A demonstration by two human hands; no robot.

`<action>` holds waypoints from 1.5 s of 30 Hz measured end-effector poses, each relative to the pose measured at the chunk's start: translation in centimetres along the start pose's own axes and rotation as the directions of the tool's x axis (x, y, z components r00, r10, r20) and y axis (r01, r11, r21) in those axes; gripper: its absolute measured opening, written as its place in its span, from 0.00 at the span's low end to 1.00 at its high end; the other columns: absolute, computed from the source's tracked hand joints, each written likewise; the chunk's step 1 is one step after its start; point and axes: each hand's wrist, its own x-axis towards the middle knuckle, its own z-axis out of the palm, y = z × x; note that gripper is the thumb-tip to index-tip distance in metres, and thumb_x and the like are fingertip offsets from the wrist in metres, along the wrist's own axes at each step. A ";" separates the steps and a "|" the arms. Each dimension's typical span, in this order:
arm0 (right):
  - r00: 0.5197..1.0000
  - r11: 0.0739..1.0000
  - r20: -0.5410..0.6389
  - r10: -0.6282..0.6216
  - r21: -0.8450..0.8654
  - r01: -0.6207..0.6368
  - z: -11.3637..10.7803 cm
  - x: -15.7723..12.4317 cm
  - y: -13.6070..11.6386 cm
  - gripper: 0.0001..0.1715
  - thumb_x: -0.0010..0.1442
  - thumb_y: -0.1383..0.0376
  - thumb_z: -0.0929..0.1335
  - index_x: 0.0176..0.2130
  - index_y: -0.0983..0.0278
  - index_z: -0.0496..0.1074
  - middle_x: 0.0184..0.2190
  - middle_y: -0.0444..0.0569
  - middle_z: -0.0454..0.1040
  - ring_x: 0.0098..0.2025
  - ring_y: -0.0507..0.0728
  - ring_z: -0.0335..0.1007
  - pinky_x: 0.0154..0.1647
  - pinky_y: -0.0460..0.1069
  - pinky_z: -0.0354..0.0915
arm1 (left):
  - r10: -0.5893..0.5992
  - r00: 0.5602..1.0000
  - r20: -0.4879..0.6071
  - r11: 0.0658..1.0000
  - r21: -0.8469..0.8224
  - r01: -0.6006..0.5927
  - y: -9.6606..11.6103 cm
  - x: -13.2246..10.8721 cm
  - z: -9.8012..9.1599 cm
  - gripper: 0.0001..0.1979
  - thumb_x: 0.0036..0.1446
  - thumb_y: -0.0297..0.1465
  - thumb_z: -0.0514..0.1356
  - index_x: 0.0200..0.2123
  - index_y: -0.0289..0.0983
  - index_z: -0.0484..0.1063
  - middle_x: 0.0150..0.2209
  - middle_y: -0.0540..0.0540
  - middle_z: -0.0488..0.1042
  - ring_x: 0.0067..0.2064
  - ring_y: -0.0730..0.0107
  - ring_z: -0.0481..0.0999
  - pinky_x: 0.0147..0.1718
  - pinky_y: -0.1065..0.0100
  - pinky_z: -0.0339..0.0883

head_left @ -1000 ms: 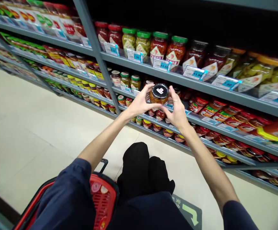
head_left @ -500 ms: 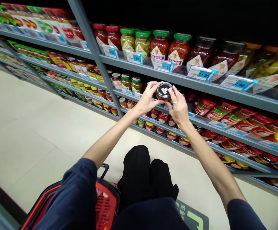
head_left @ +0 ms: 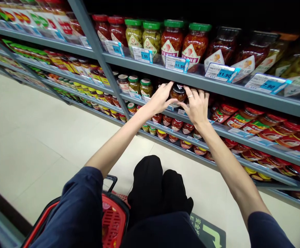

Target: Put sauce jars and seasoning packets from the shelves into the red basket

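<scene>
A glass jar with a black lid is at the front of the second shelf, partly under the edge of the shelf above. My left hand grips its left side, with the thumb low across the front. On its right side is my right hand, a ring on one finger, its fingers curved around the jar and its thumb near the left thumb. Part of the lid is hidden by the upper shelf edge. Green-lidded jars stand on the same shelf, left of my hands.
The upper shelf carries jars with red, green and dark lids behind price tags. Red-lidded jars fill the shelf to the right. A red shopping basket is on the floor beside my legs, near a green floor sign.
Both hands have pushed the jar forward, into the second shelf. Its lid, fully visible before, is now partly under the upper shelf edge. My right fingers have spread more.
</scene>
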 end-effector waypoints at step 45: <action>0.979 0.978 0.027 0.200 0.045 -0.202 -1.9 -0.4 2.5 0.36 0.68 0.49 0.66 0.66 0.68 0.64 0.60 0.68 0.71 0.63 0.73 0.65 0.65 0.68 0.60 | -0.059 0.967 0.247 0.970 0.242 -0.003 0.4 3.0 -1.2 0.39 0.61 0.46 0.63 0.69 0.34 0.58 0.68 0.30 0.62 0.71 0.39 0.55 0.69 0.43 0.48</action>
